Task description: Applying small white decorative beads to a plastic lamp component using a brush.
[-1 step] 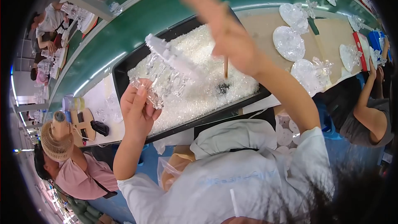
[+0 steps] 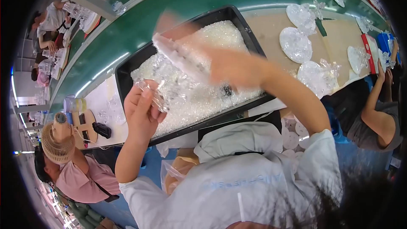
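My left hand [image 2: 143, 111] is closed on a clear plastic ornament [image 2: 163, 92], gripping its decorated end. The ornament is tilted over a black tray [image 2: 251, 38] filled with clear, glittering granules [image 2: 193, 114]. Its round, whitish base [image 2: 180, 62] appears almost edge-on and carries a crusty rim. My right hand [image 2: 237, 70] is smeared by motion at the base's right side, reaching across it. Whether it touches the base, or how its fingers are set, cannot be made out. A small dark patch [image 2: 227, 89] shows in the granules below my right wrist.
Several clear ornaments on round bases [image 2: 295, 44] stand on brown board [image 2: 265, 29] to the right. A green surface [image 2: 140, 44] runs behind the tray. At left are a fan [image 2: 58, 140], a black object [image 2: 101, 130] and a pink-shirted person [image 2: 87, 176]. Another person's arm [image 2: 372, 89] is at far right.
My right hand has swung down and left from above the tray to the ornament's base. The thin brown stick seen by it earlier no longer shows. My left hand stays nearly in place.
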{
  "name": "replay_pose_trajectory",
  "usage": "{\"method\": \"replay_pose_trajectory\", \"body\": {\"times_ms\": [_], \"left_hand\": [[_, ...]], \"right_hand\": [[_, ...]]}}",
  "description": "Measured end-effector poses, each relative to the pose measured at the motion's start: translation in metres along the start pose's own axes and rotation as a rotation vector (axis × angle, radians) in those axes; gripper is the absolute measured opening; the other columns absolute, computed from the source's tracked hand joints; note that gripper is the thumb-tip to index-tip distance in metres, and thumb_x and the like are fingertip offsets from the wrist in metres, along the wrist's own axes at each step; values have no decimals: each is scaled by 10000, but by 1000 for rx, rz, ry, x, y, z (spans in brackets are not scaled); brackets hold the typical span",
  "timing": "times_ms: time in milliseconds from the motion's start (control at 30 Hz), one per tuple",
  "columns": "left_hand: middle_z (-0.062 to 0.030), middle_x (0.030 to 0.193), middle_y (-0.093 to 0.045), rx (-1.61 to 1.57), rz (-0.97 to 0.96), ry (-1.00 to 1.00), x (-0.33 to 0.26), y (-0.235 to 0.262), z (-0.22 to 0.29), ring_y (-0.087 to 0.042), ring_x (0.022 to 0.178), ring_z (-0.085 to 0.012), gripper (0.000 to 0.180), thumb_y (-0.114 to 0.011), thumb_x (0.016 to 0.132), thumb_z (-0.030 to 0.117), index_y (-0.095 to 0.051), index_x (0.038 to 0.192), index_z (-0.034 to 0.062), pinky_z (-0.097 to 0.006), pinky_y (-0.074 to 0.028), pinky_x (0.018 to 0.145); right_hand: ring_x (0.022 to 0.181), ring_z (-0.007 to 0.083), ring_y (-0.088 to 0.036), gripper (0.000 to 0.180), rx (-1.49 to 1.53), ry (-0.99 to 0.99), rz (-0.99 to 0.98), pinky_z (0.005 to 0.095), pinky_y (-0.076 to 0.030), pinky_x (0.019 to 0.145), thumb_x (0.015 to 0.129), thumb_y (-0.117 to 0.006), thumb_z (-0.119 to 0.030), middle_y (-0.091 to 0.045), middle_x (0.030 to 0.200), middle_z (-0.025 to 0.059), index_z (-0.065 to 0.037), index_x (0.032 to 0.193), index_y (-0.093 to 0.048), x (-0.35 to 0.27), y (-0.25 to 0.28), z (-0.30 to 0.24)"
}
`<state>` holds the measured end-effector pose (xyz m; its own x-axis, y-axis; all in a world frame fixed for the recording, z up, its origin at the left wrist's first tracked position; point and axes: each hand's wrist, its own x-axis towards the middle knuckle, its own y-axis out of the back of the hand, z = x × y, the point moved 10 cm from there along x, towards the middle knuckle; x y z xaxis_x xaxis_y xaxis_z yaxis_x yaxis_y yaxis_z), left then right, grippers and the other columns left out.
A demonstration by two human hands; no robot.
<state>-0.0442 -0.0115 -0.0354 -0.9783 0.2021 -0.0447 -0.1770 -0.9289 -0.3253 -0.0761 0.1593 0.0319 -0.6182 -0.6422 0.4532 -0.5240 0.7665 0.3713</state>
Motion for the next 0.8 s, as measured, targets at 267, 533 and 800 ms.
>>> {"method": "replay_pose_trajectory", "body": {"times_ms": [267, 533, 800], "left_hand": [[6, 564, -456, 12, 34, -13, -4, 8, 2, -396, 440, -61, 251, -573, 986, 241, -567, 1107, 21, -225, -349, 388], [17, 589, -453, 6, 84, 16, 2, 5, -13, -399, 468, -56, 230, -577, 986, 244, -575, 1077, 34, -227, -331, 395], [6, 585, -451, 45, 56, -76, -2, 12, 2, -386, 474, -56, 229, -560, 1000, 242, -554, 1077, 27, -219, -333, 404]], "right_hand": [[1530, 249, 5, 1042, 133, 48, -197, 375, 10, 1220, 651, -522, -40, -2, 1662, 125, -47, 1584, -57, -1, -19, 21], [1532, 273, -26, 942, 171, 202, -152, 389, -74, 1221, 713, -469, -30, -61, 1649, 175, -18, 1572, -85, -5, -2, 6], [1524, 251, -115, 1022, 173, 154, -162, 375, -74, 1216, 617, -495, -61, -131, 1648, 139, -42, 1577, -146, -8, -28, 6]]}}
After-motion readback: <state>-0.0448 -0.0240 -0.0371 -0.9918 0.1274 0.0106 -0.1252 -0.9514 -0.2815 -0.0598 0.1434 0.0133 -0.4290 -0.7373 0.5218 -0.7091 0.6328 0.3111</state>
